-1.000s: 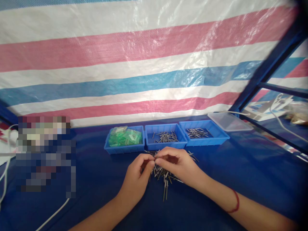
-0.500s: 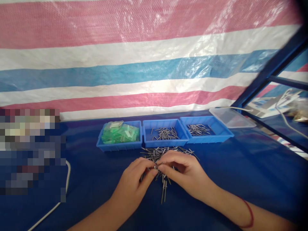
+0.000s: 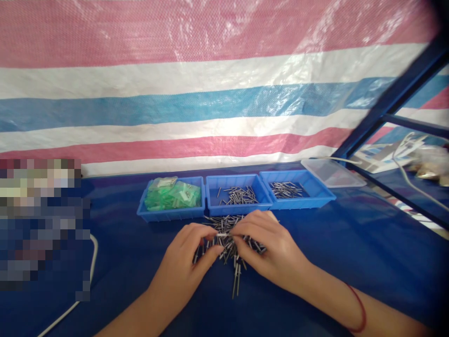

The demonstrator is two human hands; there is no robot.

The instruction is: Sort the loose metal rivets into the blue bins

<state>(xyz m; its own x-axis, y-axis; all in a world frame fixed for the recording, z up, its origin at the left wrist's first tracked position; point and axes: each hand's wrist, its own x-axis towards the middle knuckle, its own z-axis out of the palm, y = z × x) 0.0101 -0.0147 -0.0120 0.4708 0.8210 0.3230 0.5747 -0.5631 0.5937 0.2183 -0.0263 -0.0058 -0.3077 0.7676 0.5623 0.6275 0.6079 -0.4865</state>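
A pile of thin metal pins (image 3: 229, 223) lies loose on the blue table cloth (image 3: 315, 243), just in front of three blue trays. My left hand (image 3: 185, 262) and my right hand (image 3: 266, 248) meet over the pile, fingers pinched together. Between their fingertips they hold one small metal pin (image 3: 221, 235) level. The left tray (image 3: 170, 211) holds green plastic pieces (image 3: 173, 196). The middle tray (image 3: 238, 206) and the right tray (image 3: 298, 199) hold more metal pins. A red cord circles my right wrist.
A striped red, white and blue tarp (image 3: 210, 93) hangs behind the trays. A clear plastic lid (image 3: 331, 172) lies beside the right tray. A blue frame post (image 3: 386, 107) rises at right. A white cable (image 3: 84, 262) runs at left, under a blurred patch.
Both hands have moved slightly down onto the pile, the pin still pinched between them. The view has tilted a little lower.
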